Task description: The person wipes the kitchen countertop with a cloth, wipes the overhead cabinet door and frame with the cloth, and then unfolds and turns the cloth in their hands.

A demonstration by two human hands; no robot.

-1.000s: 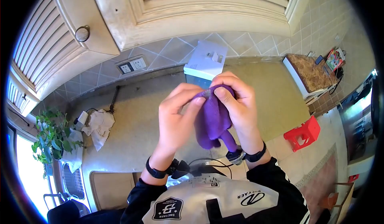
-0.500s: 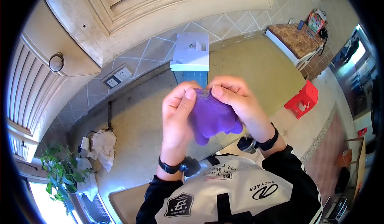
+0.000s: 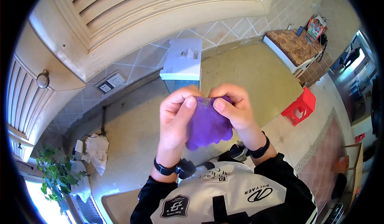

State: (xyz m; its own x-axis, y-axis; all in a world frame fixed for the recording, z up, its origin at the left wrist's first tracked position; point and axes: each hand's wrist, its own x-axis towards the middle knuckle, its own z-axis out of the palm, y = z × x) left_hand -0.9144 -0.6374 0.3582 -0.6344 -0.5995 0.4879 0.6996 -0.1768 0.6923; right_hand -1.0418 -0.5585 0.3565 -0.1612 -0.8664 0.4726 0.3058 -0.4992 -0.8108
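A purple glove (image 3: pixel 209 124) hangs fingers-down between my two hands, with a greyish worn patch along its top edge. My left hand (image 3: pixel 176 114) pinches the top edge on one side, thumb in front. On the other side my right hand (image 3: pixel 234 106) grips the same edge between thumb and bent fingers. Both hands are close together above the counter, in front of my chest. The fingertips behind the fabric are hidden.
A white box-shaped appliance (image 3: pixel 182 60) stands against the tiled wall beyond my hands. The counter (image 3: pixel 134 134) carries a crumpled cloth (image 3: pixel 96 149) at left. A plant (image 3: pixel 60 174), a red stool (image 3: pixel 300 107) and overhead cabinets (image 3: pixel 160 8) lie around.
The view has shifted slightly. The glove's lower part has swung toward the left, and its finger lobes look more bunched. Both hands keep their hold on its top edge.
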